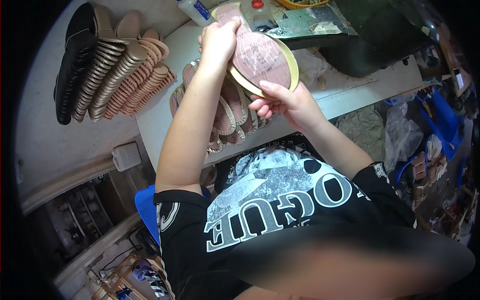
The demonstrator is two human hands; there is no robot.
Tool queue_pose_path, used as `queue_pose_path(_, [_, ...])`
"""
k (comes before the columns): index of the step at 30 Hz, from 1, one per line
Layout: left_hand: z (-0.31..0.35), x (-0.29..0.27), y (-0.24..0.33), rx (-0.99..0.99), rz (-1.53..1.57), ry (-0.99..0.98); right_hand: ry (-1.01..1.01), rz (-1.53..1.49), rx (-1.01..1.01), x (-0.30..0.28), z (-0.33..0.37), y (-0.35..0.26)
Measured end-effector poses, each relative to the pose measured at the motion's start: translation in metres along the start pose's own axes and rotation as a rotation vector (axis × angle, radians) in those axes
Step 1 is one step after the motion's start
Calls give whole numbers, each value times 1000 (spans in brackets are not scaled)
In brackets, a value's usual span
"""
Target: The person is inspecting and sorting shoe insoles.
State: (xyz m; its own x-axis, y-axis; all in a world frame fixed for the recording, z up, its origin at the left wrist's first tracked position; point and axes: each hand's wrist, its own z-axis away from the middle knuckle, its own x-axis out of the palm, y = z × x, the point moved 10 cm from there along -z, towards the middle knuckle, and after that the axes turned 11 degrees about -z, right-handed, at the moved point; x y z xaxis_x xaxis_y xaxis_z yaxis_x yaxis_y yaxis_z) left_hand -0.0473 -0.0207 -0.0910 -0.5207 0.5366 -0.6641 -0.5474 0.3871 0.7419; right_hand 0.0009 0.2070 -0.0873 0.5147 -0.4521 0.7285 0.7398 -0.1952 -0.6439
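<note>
An insole [260, 52] with a pinkish printed face and a yellow margin is held up over the table. My left hand [220, 42] grips it near its narrower end, thumb across the printed face. At the broad end nearer me, my right hand [287, 100] pinches the rim, thumb on top and fingers curled underneath. Partly covered by my left forearm, a pile of similar insoles [225, 117] with pleated pale edges lies on the table below.
Stacked soles [112, 65] in black, gold and pink stand along the left wall. The white table [395, 75] carries a ruler, a white bottle [195, 11], a red-capped jar [260, 17] and a stained green board [315, 22]. Plastic bags [402, 130] hang at right.
</note>
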Motion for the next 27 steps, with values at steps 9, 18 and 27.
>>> queue_pose_path(9, [-21, -2, -20, -173, 71, -167, -20, -99, -146, 23, -30, -9])
queue_pose_path(18, [59, -51, 37, 47, 705, -154, -130, 40, 7, 32, -18, 22])
queue_pose_path(27, [158, -35, 74, 179, 1245, -723, -202, 79, 132, 36, 27, 26])
